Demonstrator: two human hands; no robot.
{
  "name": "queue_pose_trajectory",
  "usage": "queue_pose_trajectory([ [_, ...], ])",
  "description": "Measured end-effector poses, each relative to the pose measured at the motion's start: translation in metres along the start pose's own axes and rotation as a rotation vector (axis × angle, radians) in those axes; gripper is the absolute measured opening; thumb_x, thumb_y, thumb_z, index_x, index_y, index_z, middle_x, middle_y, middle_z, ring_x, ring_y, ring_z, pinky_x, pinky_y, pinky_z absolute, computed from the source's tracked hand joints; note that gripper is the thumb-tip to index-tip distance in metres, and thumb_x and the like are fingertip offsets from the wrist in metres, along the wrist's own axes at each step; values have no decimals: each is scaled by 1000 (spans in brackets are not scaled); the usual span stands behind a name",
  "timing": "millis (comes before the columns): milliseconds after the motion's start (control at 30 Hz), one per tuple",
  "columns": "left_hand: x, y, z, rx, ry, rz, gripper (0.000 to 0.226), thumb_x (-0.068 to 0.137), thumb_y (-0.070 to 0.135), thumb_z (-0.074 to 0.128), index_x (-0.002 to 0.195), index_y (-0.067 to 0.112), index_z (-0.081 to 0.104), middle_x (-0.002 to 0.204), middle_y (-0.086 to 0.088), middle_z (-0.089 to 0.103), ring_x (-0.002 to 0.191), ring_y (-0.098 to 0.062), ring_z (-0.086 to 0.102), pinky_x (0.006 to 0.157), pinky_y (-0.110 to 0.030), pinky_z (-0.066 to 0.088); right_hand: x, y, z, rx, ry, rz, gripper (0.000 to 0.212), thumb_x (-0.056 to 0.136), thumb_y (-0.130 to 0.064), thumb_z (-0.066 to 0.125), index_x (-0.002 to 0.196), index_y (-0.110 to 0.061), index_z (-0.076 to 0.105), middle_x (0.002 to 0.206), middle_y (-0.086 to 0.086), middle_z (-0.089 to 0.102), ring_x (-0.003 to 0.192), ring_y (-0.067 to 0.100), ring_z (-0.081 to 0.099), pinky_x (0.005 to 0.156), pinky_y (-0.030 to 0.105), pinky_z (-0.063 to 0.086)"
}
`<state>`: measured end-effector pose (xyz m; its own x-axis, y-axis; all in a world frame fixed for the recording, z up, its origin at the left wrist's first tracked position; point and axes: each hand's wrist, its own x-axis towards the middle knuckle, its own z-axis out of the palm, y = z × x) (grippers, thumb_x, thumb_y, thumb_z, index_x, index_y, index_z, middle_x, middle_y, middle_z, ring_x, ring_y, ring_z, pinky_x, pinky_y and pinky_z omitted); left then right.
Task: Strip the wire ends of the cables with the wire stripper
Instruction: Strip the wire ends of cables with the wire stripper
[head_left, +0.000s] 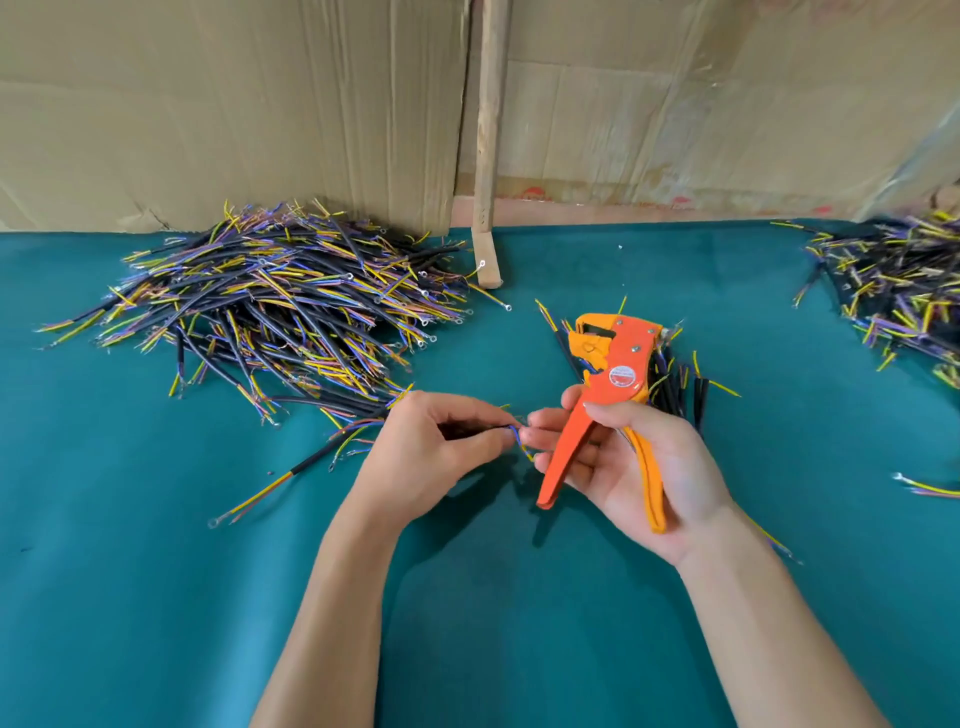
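- Teal cloth covers the table (156, 597), which fills the near and middle ground; sheets of cardboard (234, 104) stand upright along its far edge, with a wooden stick (488, 140) leaning between two of them.
- Orange wire stripper (608, 400): held above the cloth, right of centre, head pointing away from the viewer and handles spread apart towards the near side.
- Right hand (639, 467): palm turned up, the yellow-edged handle lying across the palm under the curled fingers, thumb resting over the tool just below its round label; its fingertips also meet the loose wire ends held out from the left.
- Left hand (436, 447): back of hand up, thumb and fingers pinching one black cable (470, 430) near its end.
- Wire ends (517, 436): thin blue and yellow strands emerge from that cable between the two hands, just left of the stripper's orange handle; whether they are bare cannot be told.
- Large pile of cables (270, 306): black sheaths with yellow, blue and purple strands, heaped far left, some ending in small metal rings.
- Second pile (904, 291): similar cables at the far right edge, partly cut off by the frame.
- Small bundle (675, 384): a few black cables lying on the cloth just behind the stripper and right hand.
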<state>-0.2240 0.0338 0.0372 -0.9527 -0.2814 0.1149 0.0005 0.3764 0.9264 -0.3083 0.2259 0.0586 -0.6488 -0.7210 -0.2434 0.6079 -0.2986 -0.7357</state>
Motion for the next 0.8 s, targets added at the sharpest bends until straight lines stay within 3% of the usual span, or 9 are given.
queue_pose_trajectory([
  [133, -8, 4, 5, 160, -18, 10, 7, 84, 31, 74, 86, 33, 80, 69, 7, 72, 63, -18, 61, 63, -31, 50, -4, -4, -1, -27, -82, 37, 24, 79, -12, 68, 100, -1, 71, 107, 34, 69, 101, 47, 70, 79, 45, 60],
  [267, -2, 14, 13, 281, 85, -63, 10, 89, 26, 72, 80, 29, 75, 60, 3, 65, 54, -14, 56, 58, -27, 46, -10, -11, -3, 145, -293, 41, 35, 78, -10, 78, 109, 1, 68, 108, 31, 68, 102, 45, 69, 84, 46, 58],
  [333, 9, 28, 20, 229, 90, -137, 11, 91, 22, 68, 81, 24, 71, 62, 3, 71, 48, -12, 65, 54, -25, 54, -13, -15, -3, 310, -447, 16, 32, 90, -6, 65, 120, 4, 57, 114, 33, 63, 106, 46, 64, 92, 49, 51],
  [433, 35, 59, 41, 27, 90, -180, 10, 96, 19, 64, 93, 10, 68, 69, -4, 75, 43, -7, 64, 46, -17, 49, -14, -19, -4, 409, -526, -13, 29, 97, -2, 47, 125, 4, 46, 119, 33, 55, 108, 46, 56, 97, 50, 42],
  [500, 50, 79, 52, 114, 29, -141, 20, 100, 26, 59, 94, 6, 61, 77, -7, 73, 60, -11, 67, 57, -20, 48, -14, -20, -4, 423, -547, -17, 28, 97, -3, 45, 125, 2, 45, 118, 32, 53, 107, 44, 55, 97, 49, 41],
  [600, 60, 92, 55, 240, -115, -89, 17, 102, 29, 50, 102, 16, 61, 111, -9, 72, 105, -29, 62, 89, -35, 48, -12, -21, -8, 447, -510, -12, 29, 99, -5, 41, 127, 1, 43, 120, 31, 53, 109, 44, 53, 101, 49, 39],
  [700, 48, 73, 26, 332, -50, -20, 26, 97, 20, 56, 121, 21, 68, 122, 1, 71, 108, -18, 66, 96, -32, 48, -7, -17, -4, 436, -394, -60, 34, 92, -11, 60, 123, 2, 59, 122, 28, 60, 108, 39, 61, 101, 46, 47],
  [767, 37, 47, 1, 558, 19, -23, 31, 94, 16, 59, 123, 21, 66, 121, 0, 68, 111, -21, 62, 97, -35, 48, -2, -8, -2, 342, -190, -122, 41, 70, -7, 79, 109, -1, 69, 122, 28, 66, 101, 37, 69, 90, 43, 57],
  [800, 29, 35, -11, 696, 33, -47, 30, 94, 17, 58, 123, 22, 66, 120, -1, 66, 114, -24, 58, 97, -37, 47, 1, -1, 1, 314, -112, -120, 42, 66, -3, 76, 107, -1, 68, 125, 31, 65, 103, 39, 70, 88, 43, 58],
])
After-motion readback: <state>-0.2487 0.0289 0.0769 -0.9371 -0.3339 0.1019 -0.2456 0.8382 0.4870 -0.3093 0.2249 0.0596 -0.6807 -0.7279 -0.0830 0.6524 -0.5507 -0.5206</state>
